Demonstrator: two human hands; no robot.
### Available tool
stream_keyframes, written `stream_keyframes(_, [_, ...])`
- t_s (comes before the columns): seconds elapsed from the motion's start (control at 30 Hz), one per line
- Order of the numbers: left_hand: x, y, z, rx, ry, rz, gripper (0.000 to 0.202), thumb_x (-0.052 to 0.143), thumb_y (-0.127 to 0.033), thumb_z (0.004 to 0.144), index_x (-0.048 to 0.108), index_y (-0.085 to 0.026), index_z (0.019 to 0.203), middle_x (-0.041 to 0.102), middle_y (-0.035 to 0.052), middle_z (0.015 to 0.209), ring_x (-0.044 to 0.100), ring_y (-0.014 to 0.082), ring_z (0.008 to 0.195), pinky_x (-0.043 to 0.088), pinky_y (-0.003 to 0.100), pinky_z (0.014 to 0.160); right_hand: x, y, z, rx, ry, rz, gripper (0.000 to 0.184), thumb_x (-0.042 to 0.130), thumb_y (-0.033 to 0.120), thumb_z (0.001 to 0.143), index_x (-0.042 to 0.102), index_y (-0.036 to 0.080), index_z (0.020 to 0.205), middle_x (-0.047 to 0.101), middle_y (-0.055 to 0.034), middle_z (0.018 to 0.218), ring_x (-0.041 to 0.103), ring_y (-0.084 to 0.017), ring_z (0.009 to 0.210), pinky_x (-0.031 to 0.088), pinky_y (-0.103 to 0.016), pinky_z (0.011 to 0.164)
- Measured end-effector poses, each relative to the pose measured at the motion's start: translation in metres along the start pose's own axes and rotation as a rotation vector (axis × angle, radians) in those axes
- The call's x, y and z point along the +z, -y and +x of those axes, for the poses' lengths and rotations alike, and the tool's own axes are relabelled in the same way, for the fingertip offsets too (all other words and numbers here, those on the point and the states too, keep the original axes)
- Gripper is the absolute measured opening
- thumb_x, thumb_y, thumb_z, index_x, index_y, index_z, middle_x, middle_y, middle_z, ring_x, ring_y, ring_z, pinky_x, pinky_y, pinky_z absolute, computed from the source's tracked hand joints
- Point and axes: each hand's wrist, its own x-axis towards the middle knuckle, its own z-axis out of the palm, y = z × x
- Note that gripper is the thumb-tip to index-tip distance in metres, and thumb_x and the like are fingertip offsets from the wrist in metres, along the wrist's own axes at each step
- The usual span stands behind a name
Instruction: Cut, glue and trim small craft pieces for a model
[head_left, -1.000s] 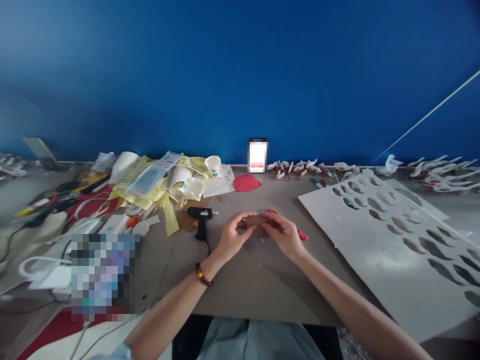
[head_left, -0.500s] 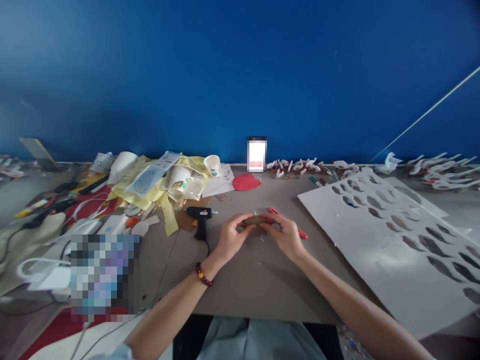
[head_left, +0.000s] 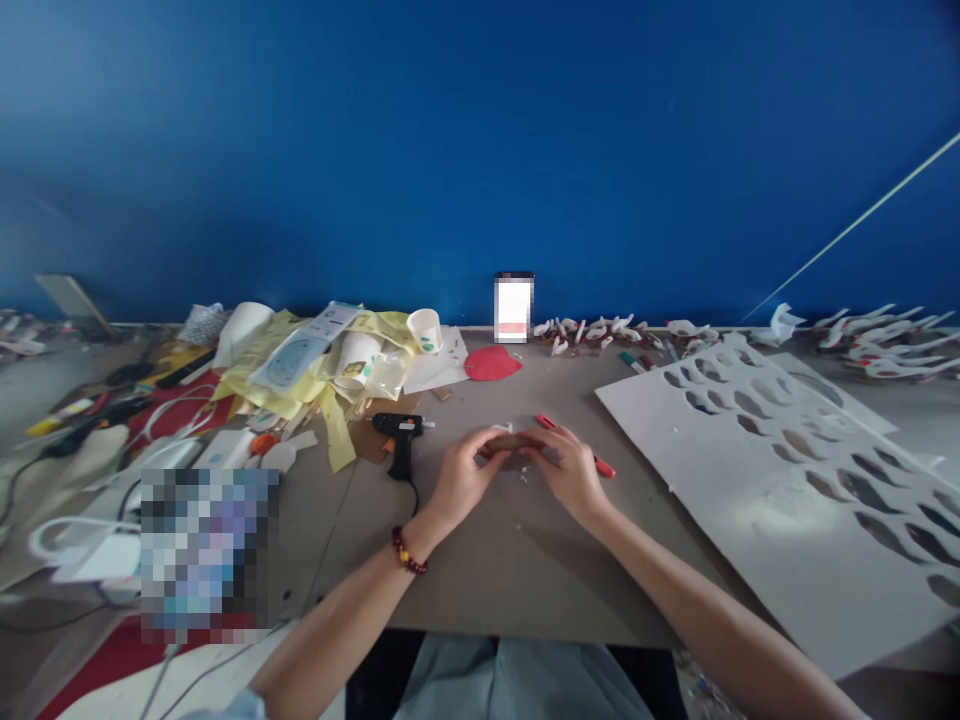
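Note:
Between the fingertips of my left hand (head_left: pixel 474 468) and my right hand (head_left: pixel 568 468), a small brown piece (head_left: pixel 510 441) is pinched at both ends, just above the table. A thin white bit (head_left: pixel 501 428) shows at its far side; its full shape is hidden by my fingers. A red pen (head_left: pixel 604 468) lies partly behind my right hand. To the left of my left hand rests a black glue gun (head_left: pixel 403 440) with its nozzle pointing right. Small white scraps (head_left: pixel 523 478) lie on the table below the hands.
A white sheet with leaf-shaped cut-outs (head_left: pixel 720 480) covers the right side. Several white figures with red marks (head_left: pixel 892 345) stand along the back wall. A red paper piece (head_left: pixel 493 364), a phone (head_left: pixel 514 308), paper cups (head_left: pixel 425 332) and yellow wrapping (head_left: pixel 341 430) lie at the back and left.
The fingers have shifted slightly around the brown piece, and a little more of it and the white bit shows. Both hands stay in nearly the same place.

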Motion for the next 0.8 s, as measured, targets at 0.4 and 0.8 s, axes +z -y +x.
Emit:
stream_keyframes(0.4, [-0.0009,-0.0034,0.0015,-0.020,0.025,0.044,0.008,0.065,-0.023,0.081,0.066,-0.019,0.087,0.071,0.0035,0.083,0.065,0.0152,0.073,0.053,0.026,0.069,-0.0029,0.0077,0.0014,-0.003,0.019,-0.001,0.013,0.059,0.023,0.084,0.072,0.025,0.084,0.072,-0.0039,0.079,0.065,-0.023,0.076,0.051,-0.038,0.075])
stream_keyframes(0.8, [-0.0058,-0.0031,0.0033,-0.006,0.010,-0.016,0.016,0.063,-0.023,0.081,0.066,-0.020,0.097,0.071,0.0054,0.095,0.065,0.0155,0.080,0.053,0.028,0.076,-0.0046,0.0082,0.0022,0.043,0.003,0.120,0.013,0.064,0.029,0.081,0.072,0.024,0.090,0.073,-0.0041,0.084,0.066,-0.022,0.078,0.050,-0.040,0.081])
